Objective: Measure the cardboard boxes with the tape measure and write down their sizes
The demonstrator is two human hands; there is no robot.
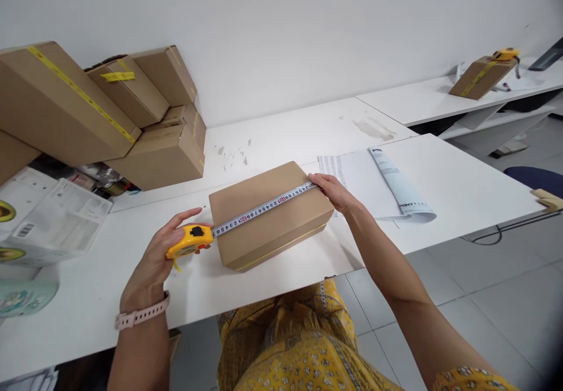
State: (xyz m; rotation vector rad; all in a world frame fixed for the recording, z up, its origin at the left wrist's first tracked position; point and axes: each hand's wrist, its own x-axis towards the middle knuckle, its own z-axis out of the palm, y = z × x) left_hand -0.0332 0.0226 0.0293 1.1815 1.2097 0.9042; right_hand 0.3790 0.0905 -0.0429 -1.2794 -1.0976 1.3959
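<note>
A closed brown cardboard box (264, 227) lies on the white table in front of me, with a yellow line along its near side. My left hand (162, 247) is wrapped round a yellow tape measure (193, 238) just off the box's left end, its index finger stretched out. From the case the metal blade (264, 206) runs across the box's top to the right end. There my right hand (332, 190) pinches the blade's end against the box edge; the very tip is hidden under the fingers.
Stacked cardboard boxes (158, 150) and a white carton with avocado pictures (57, 215) stand at the left. Right of my box lies a partly curled printed sheet (387, 186). Another box (481, 78) with a yellow tape measure on top sits on the far-right table. A wall runs behind.
</note>
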